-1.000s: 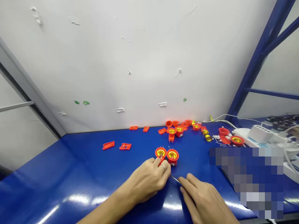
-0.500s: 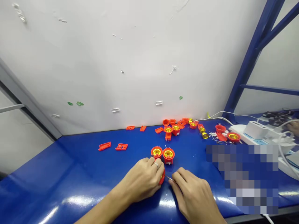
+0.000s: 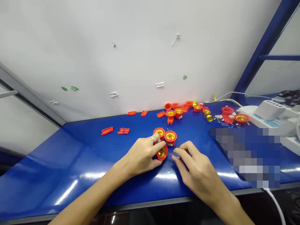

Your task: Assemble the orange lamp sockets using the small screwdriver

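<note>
Right now left hand (image 3: 142, 155) is closed around an orange lamp socket (image 3: 162, 153) with a brass insert, tilted on its side on the blue tabletop (image 3: 93, 162). Right hand (image 3: 196, 170) pinches a thin metal pin (image 3: 172, 155) between thumb and fingers, tip pointing at the held socket, just beside it. Two upright sockets (image 3: 165, 135) stand touching each other just behind the held socket. Further behind the held socket, by the wall, a pile of orange parts (image 3: 185, 110). Two flat orange covers (image 3: 115, 131) lie well left of the held socket. White power strip (image 3: 264, 113) far right of it.
</note>
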`<state>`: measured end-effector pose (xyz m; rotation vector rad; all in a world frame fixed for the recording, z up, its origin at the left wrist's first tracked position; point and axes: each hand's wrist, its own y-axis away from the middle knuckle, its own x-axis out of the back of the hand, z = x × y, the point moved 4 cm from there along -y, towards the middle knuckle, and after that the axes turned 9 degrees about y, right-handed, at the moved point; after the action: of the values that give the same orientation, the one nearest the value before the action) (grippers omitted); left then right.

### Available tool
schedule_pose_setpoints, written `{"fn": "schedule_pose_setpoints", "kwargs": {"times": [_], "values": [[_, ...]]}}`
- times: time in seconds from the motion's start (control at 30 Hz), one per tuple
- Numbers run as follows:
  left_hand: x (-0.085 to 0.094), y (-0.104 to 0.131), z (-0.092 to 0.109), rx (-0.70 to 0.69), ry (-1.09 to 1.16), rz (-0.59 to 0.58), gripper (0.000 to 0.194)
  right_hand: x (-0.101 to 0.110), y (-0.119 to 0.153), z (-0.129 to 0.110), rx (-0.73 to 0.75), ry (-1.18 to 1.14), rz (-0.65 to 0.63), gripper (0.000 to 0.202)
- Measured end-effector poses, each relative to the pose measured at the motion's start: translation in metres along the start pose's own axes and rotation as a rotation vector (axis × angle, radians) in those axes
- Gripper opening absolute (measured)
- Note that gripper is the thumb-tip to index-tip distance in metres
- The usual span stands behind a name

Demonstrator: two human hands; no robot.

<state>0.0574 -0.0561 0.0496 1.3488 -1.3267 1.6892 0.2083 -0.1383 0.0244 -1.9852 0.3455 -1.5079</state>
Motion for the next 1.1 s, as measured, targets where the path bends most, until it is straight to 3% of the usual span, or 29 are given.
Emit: {"fn": "schedule_pose_setpoints", "kwargs": {"times": [0.13, 0.27, 0.4, 0.57, 0.7, 0.83, 0.97, 1.1], "values": [[-0.002, 0.0, -0.004, 0.036, 0.046, 0.006, 0.032, -0.001, -0.003, 0.005, -0.105, 0.08, -0.032, 0.027], [-0.001, 0.0, -0.009, 0.008, 0.038, -0.002, 0.026, -0.005, -0.008, 0.004, -0.055, 0.127, -0.133, 0.033], [0.0, 0.001, -0.011, 0.009, -0.008, 0.037, 0.024, -0.005, -0.009, 0.0, -0.044, 0.102, -0.173, 0.025], [-0.002, 0.002, -0.01, -0.041, -0.03, 0.078, 0.019, -0.009, -0.006, 0.0, -0.217, -0.011, -0.207, 0.032], [-0.003, 0.004, -0.017, -0.074, 0.01, 0.084, 0.02, -0.015, -0.002, 0.006, -0.325, -0.207, -0.225, 0.051], [-0.006, 0.007, -0.029, -0.089, 0.095, 0.069, 0.025, -0.019, -0.001, 0.016, -0.35, -0.41, -0.243, 0.043], [-0.011, 0.009, -0.037, -0.086, 0.175, 0.07, 0.038, -0.019, -0.004, 0.029, -0.372, -0.452, -0.274, 0.02], [-0.014, 0.009, -0.036, -0.068, 0.182, 0.062, 0.04, -0.017, -0.006, 0.037, -0.321, -0.431, -0.345, 0.031]]}}
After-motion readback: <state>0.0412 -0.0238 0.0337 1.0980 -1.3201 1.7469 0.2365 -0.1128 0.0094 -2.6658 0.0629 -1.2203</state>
